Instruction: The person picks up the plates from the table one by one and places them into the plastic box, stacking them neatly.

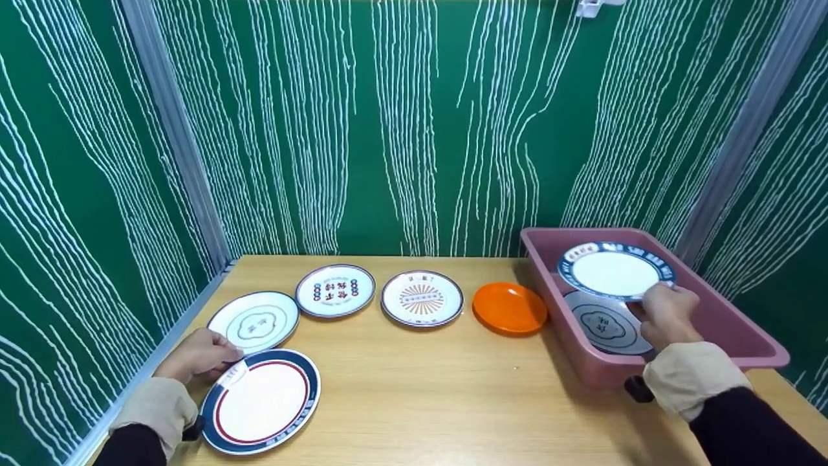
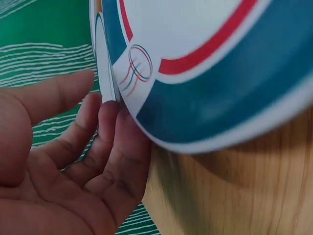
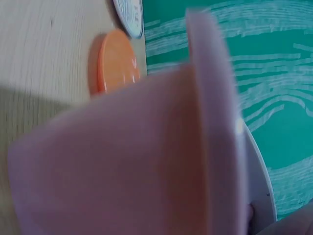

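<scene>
The left hand (image 1: pixel 200 356) has its fingertips at the upper left edge of a plate (image 1: pixel 262 401) with a dark blue rim and red ring. In the left wrist view, the left hand's thumb stands apart from this plate (image 2: pixel 205 112), and its loosely bent fingers (image 2: pixel 129 147) touch the edge. The right hand (image 1: pixel 669 314) pinches the near right edge of a blue-rimmed white plate (image 1: pixel 614 275), holding it over a pink basin (image 1: pixel 592 372). A white plate with a grey pattern (image 1: pixel 608 327) lies inside. The basin (image 3: pixel 112 171) mostly blocks the right wrist view.
A white plate with a cloud-shaped outline (image 1: pixel 255 323), a plate with red and blue marks (image 1: pixel 336 291), a sunburst plate (image 1: pixel 422 299) and an orange plate (image 1: pixel 510 309) form a curved row on the wooden table (image 1: pixel 453 401). Green walls (image 1: pixel 446 149) enclose the table's back and sides.
</scene>
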### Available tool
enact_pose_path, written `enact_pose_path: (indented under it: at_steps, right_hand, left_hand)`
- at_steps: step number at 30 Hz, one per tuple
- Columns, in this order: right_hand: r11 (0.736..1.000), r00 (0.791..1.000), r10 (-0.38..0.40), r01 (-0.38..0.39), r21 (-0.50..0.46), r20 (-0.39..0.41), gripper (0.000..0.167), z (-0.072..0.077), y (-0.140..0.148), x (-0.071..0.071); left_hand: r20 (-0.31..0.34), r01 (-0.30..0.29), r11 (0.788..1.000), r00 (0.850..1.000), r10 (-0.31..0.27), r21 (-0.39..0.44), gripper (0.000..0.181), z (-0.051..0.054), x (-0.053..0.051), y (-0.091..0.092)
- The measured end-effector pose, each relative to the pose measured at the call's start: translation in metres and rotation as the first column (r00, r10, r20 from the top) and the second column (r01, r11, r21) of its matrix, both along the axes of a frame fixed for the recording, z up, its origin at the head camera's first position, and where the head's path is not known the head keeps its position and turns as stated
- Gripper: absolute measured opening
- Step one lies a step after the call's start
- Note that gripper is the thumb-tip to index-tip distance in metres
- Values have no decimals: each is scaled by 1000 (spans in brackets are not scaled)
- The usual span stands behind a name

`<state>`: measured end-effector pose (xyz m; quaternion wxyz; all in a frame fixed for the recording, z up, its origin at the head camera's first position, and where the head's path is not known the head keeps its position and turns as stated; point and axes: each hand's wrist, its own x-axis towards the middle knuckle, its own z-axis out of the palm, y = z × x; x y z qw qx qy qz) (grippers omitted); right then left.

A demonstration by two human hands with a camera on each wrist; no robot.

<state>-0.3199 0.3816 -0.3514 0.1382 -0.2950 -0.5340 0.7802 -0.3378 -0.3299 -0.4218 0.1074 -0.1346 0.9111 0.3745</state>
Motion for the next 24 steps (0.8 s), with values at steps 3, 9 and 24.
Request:
enact_pose_path:
  at_steps: [3, 9, 24]
  right_hand:
    - [996, 999, -42, 41, -82, -14, 63, -2, 8, 0]
    - [990, 997, -72, 74, -123, 16, 61, -7, 21, -1]
    - [997, 993, 52, -46, -59, 103, 78, -19, 35, -4]
  left_hand:
    - [11, 30, 999, 999, -30, -30, 36, 1, 2, -1]
    - [87, 74, 997, 994, -73, -19, 47, 7, 5, -3]
    - [117, 186, 980, 977, -178, -64, 22, 11, 1, 3]
